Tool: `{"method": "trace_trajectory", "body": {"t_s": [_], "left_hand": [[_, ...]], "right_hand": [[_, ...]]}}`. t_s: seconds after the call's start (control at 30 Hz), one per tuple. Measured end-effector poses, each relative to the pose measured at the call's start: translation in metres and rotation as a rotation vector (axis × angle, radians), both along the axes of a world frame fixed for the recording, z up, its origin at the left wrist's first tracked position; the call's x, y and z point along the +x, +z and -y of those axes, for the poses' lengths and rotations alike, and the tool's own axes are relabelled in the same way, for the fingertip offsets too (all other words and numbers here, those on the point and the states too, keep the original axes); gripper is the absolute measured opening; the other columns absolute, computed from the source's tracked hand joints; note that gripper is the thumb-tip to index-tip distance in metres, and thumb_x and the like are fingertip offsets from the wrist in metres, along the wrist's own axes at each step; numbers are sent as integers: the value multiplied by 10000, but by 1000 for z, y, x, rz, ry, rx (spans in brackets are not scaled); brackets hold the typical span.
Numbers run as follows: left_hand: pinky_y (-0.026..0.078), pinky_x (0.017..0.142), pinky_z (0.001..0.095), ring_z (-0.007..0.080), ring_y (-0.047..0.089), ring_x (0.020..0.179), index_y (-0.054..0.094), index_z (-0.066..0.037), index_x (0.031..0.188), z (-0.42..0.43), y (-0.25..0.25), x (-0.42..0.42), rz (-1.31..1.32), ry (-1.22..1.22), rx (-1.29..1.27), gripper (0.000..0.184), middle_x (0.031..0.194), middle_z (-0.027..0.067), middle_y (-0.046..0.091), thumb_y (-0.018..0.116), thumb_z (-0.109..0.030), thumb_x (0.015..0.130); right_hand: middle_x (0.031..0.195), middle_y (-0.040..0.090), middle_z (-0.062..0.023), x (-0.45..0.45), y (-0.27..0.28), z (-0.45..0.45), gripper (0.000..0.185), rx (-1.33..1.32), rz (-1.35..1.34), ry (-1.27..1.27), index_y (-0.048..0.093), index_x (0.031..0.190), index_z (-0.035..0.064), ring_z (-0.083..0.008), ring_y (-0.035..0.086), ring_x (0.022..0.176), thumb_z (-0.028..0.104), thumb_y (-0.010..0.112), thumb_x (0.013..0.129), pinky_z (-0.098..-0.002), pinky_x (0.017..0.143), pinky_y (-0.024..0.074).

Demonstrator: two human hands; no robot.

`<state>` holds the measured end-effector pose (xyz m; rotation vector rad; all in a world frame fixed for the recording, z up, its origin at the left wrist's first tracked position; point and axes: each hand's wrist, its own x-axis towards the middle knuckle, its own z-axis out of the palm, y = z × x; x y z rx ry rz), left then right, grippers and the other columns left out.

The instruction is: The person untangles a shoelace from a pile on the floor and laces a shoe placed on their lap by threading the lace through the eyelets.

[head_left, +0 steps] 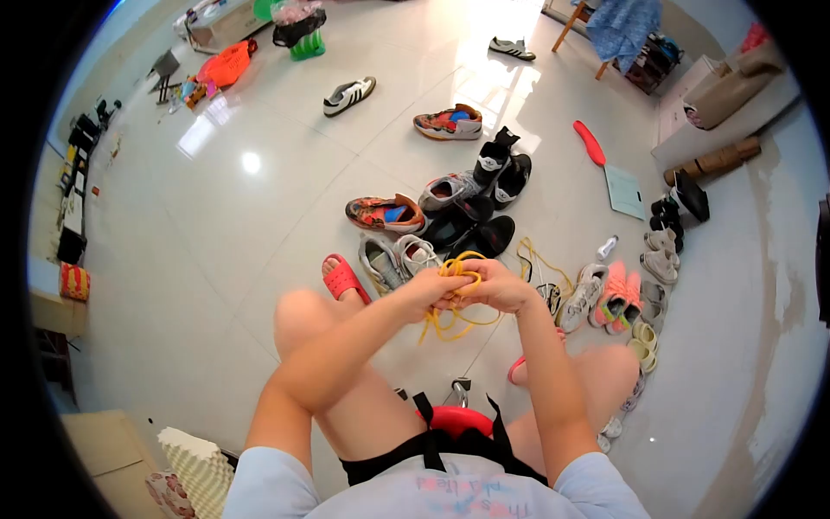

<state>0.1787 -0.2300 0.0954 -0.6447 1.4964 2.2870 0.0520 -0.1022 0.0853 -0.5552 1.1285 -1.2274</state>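
A yellow shoelace [451, 331] hangs in loose loops between my two hands, above the floor in front of my knees. My left hand [425, 291] is closed on it, fingers pinched together. From the other side my right hand [501, 286] grips the same lace, with one loop standing up over the fingers. The two hands meet at the fingertips, so I cannot make out how the lace is wound there. Just beyond them are white sneakers [416, 254] and a black shoe [488, 238]. Another yellow lace [546, 263] lies on the floor to the right.
Several shoes stand ahead, among them an orange patterned sneaker [386, 214] and a white one with black stripes [349, 95]. At right are pink sneakers [616, 298], a white bottle [608, 247], a red insole [589, 143] and a pale board [624, 191]. I sit on a red stool [456, 420].
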Motion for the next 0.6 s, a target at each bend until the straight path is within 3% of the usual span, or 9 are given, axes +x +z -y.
{"method": "trace_trajectory", "body": {"t_s": [0.03,0.1,0.17,0.23,0.3,0.37,0.43,0.5,0.6], "left_hand": [[276,407,223,49,399,464,568,-132,902,-5,-4,-9,123,161,30,255,646,-37,517,671,-356,835],[248,412,232,61,373,460,584,-137,892,-14,-5,-23,63,249,-19,224,648,-37,504,662,-342,845],[251,407,243,63,362,459,578,-122,905,-9,-14,-31,128,367,-88,158,653,-29,491,600,-278,893],[257,407,250,65,363,466,562,-110,942,-3,-38,-36,223,511,-125,104,665,-24,473,526,-207,934],[271,410,245,63,362,474,537,-105,977,12,-34,-40,203,611,-124,90,670,-26,447,479,-169,951],[276,417,231,58,355,475,522,-104,990,22,-12,-45,233,708,11,86,662,-31,431,480,-169,953],[278,419,223,52,355,477,517,-93,973,26,-17,-45,201,817,57,88,665,-29,431,484,-172,954],[276,417,222,53,356,469,513,-83,964,27,-19,-46,182,852,52,100,672,-23,440,495,-180,951],[284,412,230,65,358,452,507,-77,955,30,-19,-43,214,837,66,104,677,-17,456,500,-181,948]], "right_hand": [[1000,653,-119,-18,-18,0,321,22,8,16,575,1142,-5,-223,655,868,82,618,836,-320,773,546],[1082,631,-171,-52,-60,8,360,-183,503,47,545,1187,-42,-255,652,936,160,562,889,-370,829,538],[1074,642,-180,-69,-94,29,356,-232,546,98,557,1150,-48,-270,646,963,213,525,910,-404,843,531],[1016,665,-178,-80,-144,62,291,-79,722,-139,592,1068,-24,-265,657,930,212,522,911,-389,820,536],[830,678,-120,-88,-221,104,214,277,504,-635,618,847,31,-199,647,668,238,570,877,-289,574,530],[713,623,-66,-85,-260,142,272,554,-203,-613,613,896,44,-175,595,535,308,627,831,-287,469,479],[845,659,-115,-74,-277,178,348,587,-342,-541,582,1007,29,-243,656,691,328,627,834,-360,582,525],[1011,654,-191,-63,-281,207,464,581,-948,-507,545,1110,15,-317,644,952,349,664,811,-410,808,502],[1111,618,-233,-61,-256,233,461,722,-874,-308,516,1151,20,-376,595,1055,327,628,826,-429,885,470]]}}
